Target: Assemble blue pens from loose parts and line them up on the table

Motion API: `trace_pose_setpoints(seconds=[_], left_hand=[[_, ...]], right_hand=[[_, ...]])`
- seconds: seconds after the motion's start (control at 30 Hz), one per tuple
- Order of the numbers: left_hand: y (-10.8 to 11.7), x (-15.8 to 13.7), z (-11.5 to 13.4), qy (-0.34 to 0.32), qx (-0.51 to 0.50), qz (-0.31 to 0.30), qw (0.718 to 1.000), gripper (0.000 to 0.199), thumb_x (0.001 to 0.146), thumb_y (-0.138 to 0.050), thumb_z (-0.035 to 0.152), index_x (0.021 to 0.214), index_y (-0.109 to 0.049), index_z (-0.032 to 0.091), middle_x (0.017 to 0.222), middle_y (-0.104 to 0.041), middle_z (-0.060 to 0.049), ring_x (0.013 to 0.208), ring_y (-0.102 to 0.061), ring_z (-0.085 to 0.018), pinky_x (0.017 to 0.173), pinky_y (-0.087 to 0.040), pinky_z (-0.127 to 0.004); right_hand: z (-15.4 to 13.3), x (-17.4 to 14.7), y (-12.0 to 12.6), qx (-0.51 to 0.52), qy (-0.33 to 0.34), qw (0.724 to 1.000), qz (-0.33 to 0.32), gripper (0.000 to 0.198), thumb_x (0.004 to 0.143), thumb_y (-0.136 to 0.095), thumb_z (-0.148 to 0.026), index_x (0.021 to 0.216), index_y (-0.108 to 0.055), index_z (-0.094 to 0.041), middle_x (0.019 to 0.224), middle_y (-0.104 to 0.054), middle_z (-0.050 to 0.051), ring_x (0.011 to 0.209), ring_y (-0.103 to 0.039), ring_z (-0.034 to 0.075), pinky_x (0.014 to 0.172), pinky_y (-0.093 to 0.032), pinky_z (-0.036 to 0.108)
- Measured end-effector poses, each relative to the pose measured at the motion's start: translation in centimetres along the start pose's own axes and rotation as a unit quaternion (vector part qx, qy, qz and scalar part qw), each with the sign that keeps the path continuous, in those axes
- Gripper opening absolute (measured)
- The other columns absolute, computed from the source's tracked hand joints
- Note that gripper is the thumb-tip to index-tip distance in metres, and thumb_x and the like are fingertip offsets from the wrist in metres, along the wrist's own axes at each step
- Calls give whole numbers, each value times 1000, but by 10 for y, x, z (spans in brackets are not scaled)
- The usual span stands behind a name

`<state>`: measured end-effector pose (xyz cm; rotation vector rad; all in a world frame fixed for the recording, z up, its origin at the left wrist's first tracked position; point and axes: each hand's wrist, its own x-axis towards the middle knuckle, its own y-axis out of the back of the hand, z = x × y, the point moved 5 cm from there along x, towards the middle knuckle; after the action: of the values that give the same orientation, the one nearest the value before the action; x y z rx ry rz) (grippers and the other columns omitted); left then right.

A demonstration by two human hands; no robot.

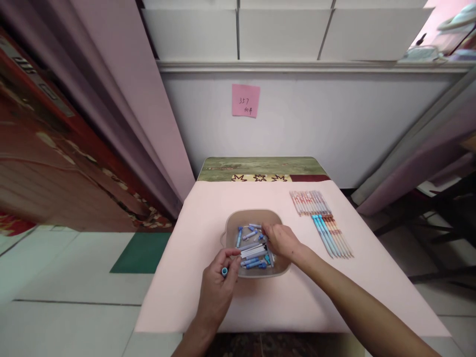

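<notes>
A beige plastic basket (232,218) sits on the pink-covered table, holding several blue pen parts (251,234) and a bundle of thin white sticks with dark tips (253,252). My left hand (219,277) is at the basket's near left side, closed around a blue pen barrel (224,271) whose round end shows. Its thumb and forefinger come together at the left ends of the white sticks. Over the basket's right side, my right hand (280,240) has its fingers bent and pressed together; whatever they hold is hidden.
Right of the basket lie a row of red-and-white pens (310,203) and, nearer, a row of blue and brown-topped pens (332,237). A pink note (245,100) is stuck to the white panel behind the table. Purple curtain (122,89) hangs at left.
</notes>
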<state>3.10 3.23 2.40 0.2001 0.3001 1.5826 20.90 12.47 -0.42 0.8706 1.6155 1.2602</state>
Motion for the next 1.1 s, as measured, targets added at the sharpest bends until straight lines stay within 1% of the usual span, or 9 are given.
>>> trace_pose_setpoints(seconds=[0.2, 0.3, 0.43, 0.53, 0.67, 0.87, 0.93, 1.03, 1.1], left_hand=[[-9, 3, 4, -12, 5, -10, 1000, 27, 84, -56, 39, 99, -63, 18, 56, -49, 5, 55, -47, -12, 56, -38, -23], [-13, 9, 9, -23, -2, -3, 1000, 27, 81, -59, 40, 95, -65, 17, 57, -51, 5, 55, -48, -12, 56, -39, -23], [-15, 17, 13, -26, -11, 33, 999, 40, 75, -65, 40, 107, -62, 16, 61, -56, 4, 57, -52, -13, 58, -43, -24], [-21, 18, 17, -39, 2, 22, 999, 43, 75, -66, 39, 112, -63, 18, 66, -59, 3, 55, -52, -13, 56, -44, -25], [-27, 17, 27, -88, 59, -5, 994, 28, 78, -63, 38, 99, -70, 20, 74, -65, -2, 63, -57, -15, 57, -46, -25], [-26, 17, 39, -161, 118, -7, 980, 18, 83, -59, 34, 89, -72, 23, 85, -69, -4, 79, -63, -19, 73, -49, -29], [-21, 19, 37, -149, 114, 3, 982, 19, 83, -58, 34, 88, -72, 22, 84, -69, -4, 78, -63, -19, 72, -49, -28], [-8, 22, 31, -130, 108, 46, 985, 19, 80, -61, 35, 87, -71, 20, 82, -69, -5, 76, -62, -18, 69, -49, -27], [0, 24, 27, -123, 107, 68, 984, 20, 79, -63, 37, 86, -71, 20, 81, -68, -4, 74, -61, -18, 69, -49, -27]], right_hand=[[4, -28, 25, 165, -46, 974, 147, 23, 88, -50, -25, 109, -54, -20, 83, -70, 3, 76, -67, 19, 66, -44, 26], [9, -43, 32, 449, -51, 851, 267, 20, 84, -59, -38, 91, -58, -19, 70, -65, 0, 64, -63, 16, 60, -48, 25], [8, -51, 19, 705, -66, 651, 272, 39, 74, -69, -52, 89, -57, -17, 68, -65, 0, 60, -64, 15, 57, -54, 26], [4, -54, 14, 748, -69, 612, 245, 41, 70, -73, -51, 87, -59, -16, 68, -66, 0, 61, -65, 15, 57, -55, 25], [-2, -57, 15, 742, -54, 627, 231, 37, 71, -74, -47, 85, -61, -15, 65, -65, 0, 56, -62, 12, 53, -51, 22], [-7, -51, 30, 674, 16, 715, 187, 31, 75, -71, -44, 83, -63, -15, 61, -63, -2, 53, -61, 12, 50, -50, 22], [1, -46, 43, 591, 44, 781, 196, 30, 83, -62, -42, 97, -64, -15, 72, -69, 1, 60, -65, 14, 56, -52, 24], [17, -34, 52, 246, -25, 952, 178, 26, 95, -46, -27, 112, -61, -15, 99, -71, 10, 87, -68, 17, 76, -53, 28], [18, -24, 42, 47, -66, 995, 66, 24, 93, -45, -18, 104, -65, -11, 100, -70, 16, 92, -68, 24, 79, -53, 33]])
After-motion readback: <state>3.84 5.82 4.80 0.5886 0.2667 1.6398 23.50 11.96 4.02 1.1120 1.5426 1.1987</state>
